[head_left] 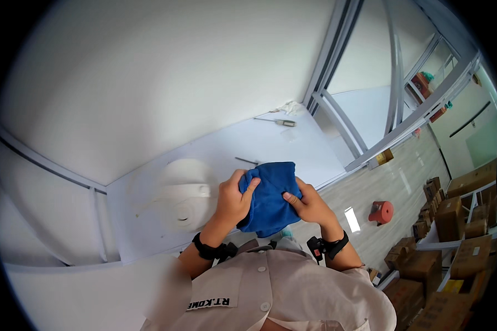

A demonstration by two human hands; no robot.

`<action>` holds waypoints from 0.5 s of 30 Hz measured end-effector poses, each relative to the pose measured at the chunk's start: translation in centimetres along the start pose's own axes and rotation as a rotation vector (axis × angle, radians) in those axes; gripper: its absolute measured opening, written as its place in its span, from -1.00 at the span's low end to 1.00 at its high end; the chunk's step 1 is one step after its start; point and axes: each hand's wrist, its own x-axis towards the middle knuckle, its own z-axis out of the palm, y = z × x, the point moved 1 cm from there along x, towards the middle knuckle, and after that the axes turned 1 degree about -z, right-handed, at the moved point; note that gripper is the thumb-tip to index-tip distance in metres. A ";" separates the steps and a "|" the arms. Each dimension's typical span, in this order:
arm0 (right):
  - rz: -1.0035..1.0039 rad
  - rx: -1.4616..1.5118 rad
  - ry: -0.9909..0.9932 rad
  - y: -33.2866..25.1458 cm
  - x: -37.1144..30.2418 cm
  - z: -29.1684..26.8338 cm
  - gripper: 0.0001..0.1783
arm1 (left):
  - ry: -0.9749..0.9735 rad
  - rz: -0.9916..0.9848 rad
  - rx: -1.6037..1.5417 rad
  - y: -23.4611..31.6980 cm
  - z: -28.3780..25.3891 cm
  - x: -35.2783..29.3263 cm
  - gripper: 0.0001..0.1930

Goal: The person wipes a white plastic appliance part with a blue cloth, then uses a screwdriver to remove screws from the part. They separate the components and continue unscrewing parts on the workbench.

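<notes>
The left hand has its grip closed on the left edge of a bunched blue cloth, thumb on top; the right hand pinches the cloth's right edge likewise. The cloth hangs between both grips. Left of the cloth, a white rounded object sits on the white surface. Just beyond the cloth lies a dark rod; farther beyond it, a screwdriver.

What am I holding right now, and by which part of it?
A blue cloth: your left grip holds its left edge, your right grip its right, both thumbs on the face toward you.
</notes>
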 end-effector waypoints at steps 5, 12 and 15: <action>0.014 -0.109 0.005 3.9 -0.2 -8.3 -0.50 | -0.058 -0.074 0.003 -0.6 9.2 3.7 -0.67; 0.092 -0.012 0.413 17.4 1.3 -17.0 -0.47 | -0.177 -0.226 0.102 -1.6 21.2 6.8 -0.12; 0.131 -0.148 0.429 18.0 1.5 -19.6 -0.47 | -0.215 -0.155 0.210 -4.0 24.7 6.3 0.13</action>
